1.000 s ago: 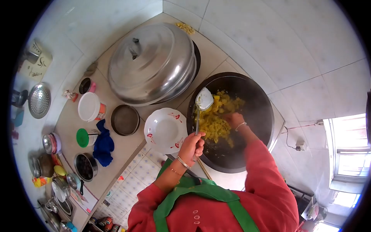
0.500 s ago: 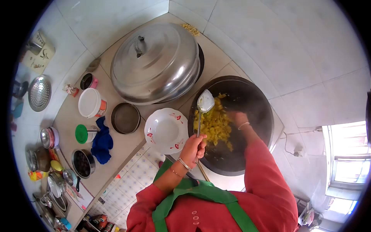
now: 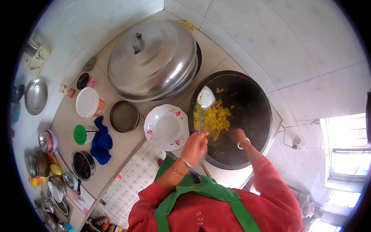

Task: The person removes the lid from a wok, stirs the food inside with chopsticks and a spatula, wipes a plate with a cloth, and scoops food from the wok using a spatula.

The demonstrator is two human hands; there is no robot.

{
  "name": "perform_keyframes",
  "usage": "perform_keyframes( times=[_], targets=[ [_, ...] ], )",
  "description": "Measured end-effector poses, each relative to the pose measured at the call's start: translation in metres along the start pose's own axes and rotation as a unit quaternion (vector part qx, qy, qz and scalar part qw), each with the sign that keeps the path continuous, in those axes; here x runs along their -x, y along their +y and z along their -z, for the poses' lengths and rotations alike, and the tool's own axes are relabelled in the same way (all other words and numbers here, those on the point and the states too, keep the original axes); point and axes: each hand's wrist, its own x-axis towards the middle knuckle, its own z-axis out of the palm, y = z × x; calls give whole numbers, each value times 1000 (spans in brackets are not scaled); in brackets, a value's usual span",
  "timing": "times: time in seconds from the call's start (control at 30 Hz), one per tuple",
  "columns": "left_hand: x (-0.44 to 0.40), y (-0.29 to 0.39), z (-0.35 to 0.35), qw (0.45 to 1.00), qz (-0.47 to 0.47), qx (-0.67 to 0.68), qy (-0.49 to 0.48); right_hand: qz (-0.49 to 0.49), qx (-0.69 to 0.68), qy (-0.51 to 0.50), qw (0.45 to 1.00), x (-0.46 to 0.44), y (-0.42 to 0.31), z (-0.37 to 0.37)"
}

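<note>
My left hand (image 3: pixel 196 149) is closed round the handle of a metal spatula (image 3: pixel 206 98), whose broad head hangs over the left part of a large dark wok (image 3: pixel 251 104). Below and beside that head lies a heap of yellow chopped food (image 3: pixel 218 118). My right hand (image 3: pixel 237 136) is low inside the wok, just right of the heap; its fingers are blurred and partly hidden, so I cannot make out whether they hold anything. A white shallow bowl (image 3: pixel 166 128) with red flower marks stands beside the wok, close to my left hand.
A big domed metal lid (image 3: pixel 154 58) covers the vessel at the back. To the left are a round metal pan (image 3: pixel 124 116), a white tub (image 3: pixel 87 102), a blue cloth (image 3: pixel 101 145) and a steel pot (image 3: pixel 82 165). Tiled walls rise behind the wok.
My right hand has come down and nearer to me inside the wok. The food heap is bunched more tightly to the left. The spatula stays in my left hand, near the same place.
</note>
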Motion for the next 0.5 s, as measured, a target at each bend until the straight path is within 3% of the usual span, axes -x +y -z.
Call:
perform_keyframes(
  times=[0.03, 0.1, 0.13, 0.2, 0.27, 0.33, 0.37, 0.43, 0.5],
  targets=[
    [-1, 3, -4, 1000, 4, -2, -3, -15, -63, 31, 997, -24, 4, -8],
    [1, 13, -15, 976, 112, 186, 12, -45, -147, 109, 982, -43, 6, 1],
    [0, 12, -20, 976, 113, 188, 8, -54, -167, 157, 972, -39, -1, 16],
    [1, 13, -22, 973, 126, 192, -7, -119, -305, 89, 941, -14, 4, 44],
    [6, 10, -14, 974, 122, 183, -54, -168, -178, -71, 967, 14, 38, 61],
    [7, 6, -18, 966, 100, 237, -25, -69, 50, -187, 979, 49, 51, 79],
    [8, 10, -20, 965, 109, 240, -11, -68, 53, -188, 978, 54, 56, 63],
    [13, 21, -20, 974, 105, 199, -15, -4, 200, -95, 975, 47, 71, 17],
    [11, 23, -16, 983, 101, 155, -21, 19, 218, -33, 975, 7, 33, -6]
  ],
)
